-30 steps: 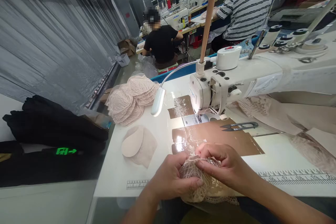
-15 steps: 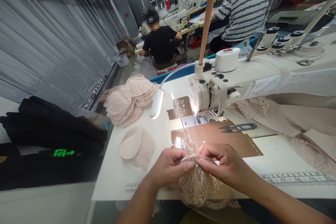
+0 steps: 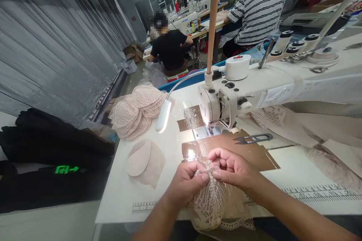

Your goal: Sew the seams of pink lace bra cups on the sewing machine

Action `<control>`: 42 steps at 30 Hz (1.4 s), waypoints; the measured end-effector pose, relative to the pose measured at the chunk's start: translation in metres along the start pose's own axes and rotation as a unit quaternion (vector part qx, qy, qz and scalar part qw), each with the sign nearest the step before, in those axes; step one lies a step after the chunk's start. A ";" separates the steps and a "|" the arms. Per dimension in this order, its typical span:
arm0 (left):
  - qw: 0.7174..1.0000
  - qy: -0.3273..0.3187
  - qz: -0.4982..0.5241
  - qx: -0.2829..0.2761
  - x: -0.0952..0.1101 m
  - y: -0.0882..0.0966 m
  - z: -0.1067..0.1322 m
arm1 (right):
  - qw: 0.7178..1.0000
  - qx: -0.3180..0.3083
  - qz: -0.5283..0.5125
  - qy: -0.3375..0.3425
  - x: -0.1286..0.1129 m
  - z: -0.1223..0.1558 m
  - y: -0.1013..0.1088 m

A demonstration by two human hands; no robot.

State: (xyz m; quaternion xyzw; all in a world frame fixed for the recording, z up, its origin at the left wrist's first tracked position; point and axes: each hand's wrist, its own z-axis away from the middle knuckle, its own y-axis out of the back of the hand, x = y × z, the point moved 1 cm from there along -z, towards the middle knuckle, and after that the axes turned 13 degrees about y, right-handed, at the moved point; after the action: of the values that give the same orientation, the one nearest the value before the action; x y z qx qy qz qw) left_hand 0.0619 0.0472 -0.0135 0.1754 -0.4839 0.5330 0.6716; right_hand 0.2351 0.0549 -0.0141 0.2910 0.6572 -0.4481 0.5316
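Note:
A beige lace piece (image 3: 210, 203) hangs from my fingers over the table's front edge, its scalloped trim dangling below. My left hand (image 3: 188, 180) pinches its upper edge between thumb and fingers. Close beside it, my right hand (image 3: 233, 169) grips the same edge with its thumb against the lace and its index finger raised a little. Just beyond my hands lies the brown plate (image 3: 226, 147) in front of the sewing machine (image 3: 216, 105). Black thread snips (image 3: 254, 138) rest on that plate. To the left are a beige cup pad and sheer fabric (image 3: 145, 163).
Stacked lace cups (image 3: 135, 111) sit at the table's back left, beside a lit lamp (image 3: 163, 116). Beige fabric pieces (image 3: 313, 131) lie under the machine arm. Dark cloth (image 3: 56, 139) is piled at left. Two people (image 3: 169, 49) work at machines ahead.
My right index finger has lifted and curled away from the lace edge, while both hands stay pinched on it. The whole view has shifted slightly.

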 end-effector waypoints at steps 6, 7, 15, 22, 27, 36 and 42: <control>0.986 -0.009 0.092 0.137 0.024 0.032 0.018 | 0.993 0.117 0.027 -0.009 -0.008 0.007 0.028; 0.976 -0.041 0.056 0.208 0.036 0.043 0.026 | 0.988 0.146 0.052 0.004 -0.011 0.010 0.035; 0.720 -0.233 -0.542 0.365 0.059 0.032 -0.025 | 0.953 0.135 0.266 0.060 -0.030 0.009 0.059; 0.704 -0.222 -0.623 0.259 -0.008 -0.027 -0.098 | 0.843 -0.002 0.529 0.093 -0.020 -0.020 0.058; 0.711 -0.206 -0.644 0.191 0.010 -0.034 -0.071 | 0.747 -0.066 0.652 0.110 0.001 -0.025 0.051; 0.772 -0.231 -0.585 0.090 0.048 -0.001 -0.067 | 0.624 -0.011 0.764 0.162 0.020 -0.025 0.050; 0.681 -0.295 -0.660 0.119 0.026 0.009 -0.092 | 0.619 0.006 0.773 0.138 0.016 -0.032 0.048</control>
State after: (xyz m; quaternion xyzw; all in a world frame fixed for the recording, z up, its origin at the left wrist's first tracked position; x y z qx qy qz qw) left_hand 0.0959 0.1338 -0.0379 0.6758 -0.3483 -0.0748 0.6452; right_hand 0.2584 0.1024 -0.0422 0.7536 0.2522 0.1702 0.5827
